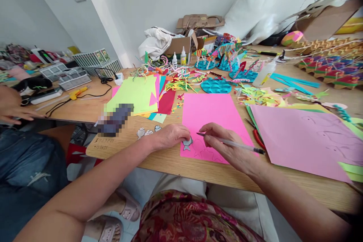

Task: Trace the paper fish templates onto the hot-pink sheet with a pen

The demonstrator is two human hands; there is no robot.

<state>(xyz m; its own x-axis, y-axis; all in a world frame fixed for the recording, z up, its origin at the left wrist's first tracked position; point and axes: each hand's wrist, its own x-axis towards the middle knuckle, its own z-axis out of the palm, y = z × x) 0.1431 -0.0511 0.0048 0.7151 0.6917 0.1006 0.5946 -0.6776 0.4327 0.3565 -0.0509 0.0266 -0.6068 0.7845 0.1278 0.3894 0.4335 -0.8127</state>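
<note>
A bright pink sheet [208,111] lies on the wooden table, with fish outlines drawn on its lower part. My left hand [172,135] presses a small fish cutout [187,143] at the sheet's left edge, its fingers together over the top of the cutout. In my right hand [224,141] is a pen [238,144], its tip pointing left, just above the sheet near the cutout. Several more fish cutouts [148,132] rest on the table beyond my left forearm.
Yellow-green paper [133,92] is stacked at the left beside a blurred dark object [116,121]. Red-handled scissors [258,138] and a pale pink sheet [295,140] lie right. Glue bottles [174,60] and blue crafts stand behind. Another person's hand [21,111] is far left.
</note>
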